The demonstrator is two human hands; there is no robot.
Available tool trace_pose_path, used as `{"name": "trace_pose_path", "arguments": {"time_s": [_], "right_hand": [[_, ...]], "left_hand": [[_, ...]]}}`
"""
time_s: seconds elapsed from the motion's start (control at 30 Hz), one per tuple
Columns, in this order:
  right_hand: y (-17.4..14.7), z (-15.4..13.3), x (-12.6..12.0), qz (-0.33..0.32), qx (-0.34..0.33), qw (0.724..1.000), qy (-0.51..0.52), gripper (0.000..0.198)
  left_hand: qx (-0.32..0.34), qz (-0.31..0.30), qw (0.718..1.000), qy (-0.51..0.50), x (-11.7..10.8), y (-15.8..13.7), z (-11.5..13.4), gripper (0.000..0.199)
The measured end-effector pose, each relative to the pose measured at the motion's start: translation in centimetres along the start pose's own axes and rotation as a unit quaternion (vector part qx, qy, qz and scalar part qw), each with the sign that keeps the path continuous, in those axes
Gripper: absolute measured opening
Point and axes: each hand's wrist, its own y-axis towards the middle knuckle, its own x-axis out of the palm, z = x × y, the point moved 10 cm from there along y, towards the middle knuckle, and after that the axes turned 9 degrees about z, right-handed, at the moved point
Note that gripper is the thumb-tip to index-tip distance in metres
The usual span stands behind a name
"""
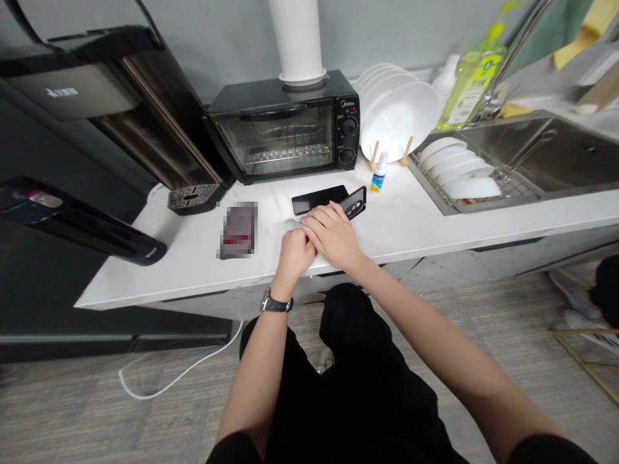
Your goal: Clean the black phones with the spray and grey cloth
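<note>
My left hand [296, 252] is closed close to the counter's front edge, a watch on its wrist. Over it lies my right hand [334, 235], fingers pressed together and bent downward. A thin white sheet [292, 223], like paper or a wipe, pokes out from between the hands; most of it is hidden under the fingers. Just behind them a black phone-like slab [316, 199] lies flat. Beside the right fingers a black phone case [355, 202] with camera holes leans at a tilt, partly covered. A small spray bottle [378, 174] with a blue and yellow label stands upright further back.
A toaster oven [285, 132] bears a white cylinder [297, 42]. To its right are racked plates [394, 119], a green pump bottle [471, 84] and a sink [556, 151] holding bowls [459, 167]. Leftward are a blurred-out item [238, 230], a dispenser [145, 116] and a dark cylinder [87, 222].
</note>
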Motion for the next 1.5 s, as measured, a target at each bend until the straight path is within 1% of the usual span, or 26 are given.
{"name": "trace_pose_path", "arguments": {"time_s": [0.07, 0.17, 0.33, 0.5, 0.83, 1.07, 1.27, 1.33, 1.43, 1.47, 1.5], "right_hand": [[-0.1, 0.8, 0.0, -0.024, -0.029, 0.999, -0.022, 0.039], [-0.2, 2.2, -0.2, -0.034, -0.033, 0.998, -0.052, 0.044], [-0.3, 4.0, -0.6, -0.023, -0.007, 0.997, -0.076, 0.047], [0.0, 5.5, -0.9, -0.022, 0.012, 0.996, -0.081, 0.047], [0.6, 8.4, -2.0, 0.010, 0.070, 0.994, -0.089, 0.051], [0.3, 10.7, -3.1, 0.050, 0.114, 0.989, -0.085, 0.052], [-0.6, 12.6, -4.0, 0.095, 0.177, 0.976, -0.085, 0.054], [-1.0, 13.3, -4.0, 0.113, 0.217, 0.966, -0.085, 0.055], [-1.8, 14.6, -3.8, 0.137, 0.295, 0.943, -0.068, 0.056], [-1.9, 14.7, -3.8, 0.143, 0.305, 0.939, -0.063, 0.056], [-1.9, 14.6, -3.8, 0.149, 0.303, 0.939, -0.062, 0.057]], "left_hand": [[-0.008, 0.000, 1.000, 0.009, 0.0, 0.0, -0.1, 0.029], [-0.010, 0.014, 1.000, -0.007, -0.2, 0.0, 0.0, 0.029], [0.000, 0.033, 0.998, -0.053, -0.7, -0.1, 0.4, 0.029], [0.013, 0.029, 0.995, -0.094, -0.7, -0.2, 0.8, 0.023], [0.012, 0.032, 0.996, -0.084, -0.7, -0.3, 0.8, 0.026], [0.013, 0.027, 0.996, -0.079, -0.7, -0.4, 0.8, 0.027], [0.018, 0.029, 0.998, -0.059, -0.7, -0.4, 0.9, 0.029], [0.021, 0.033, 0.997, -0.062, -0.7, -0.4, 0.9, 0.029], [0.020, 0.034, 0.997, -0.060, -0.7, -0.4, 0.8, 0.029], [0.019, 0.034, 0.998, -0.058, -0.6, -0.4, 0.8, 0.029], [0.019, 0.034, 0.998, -0.058, -0.7, -0.4, 0.8, 0.029]]}}
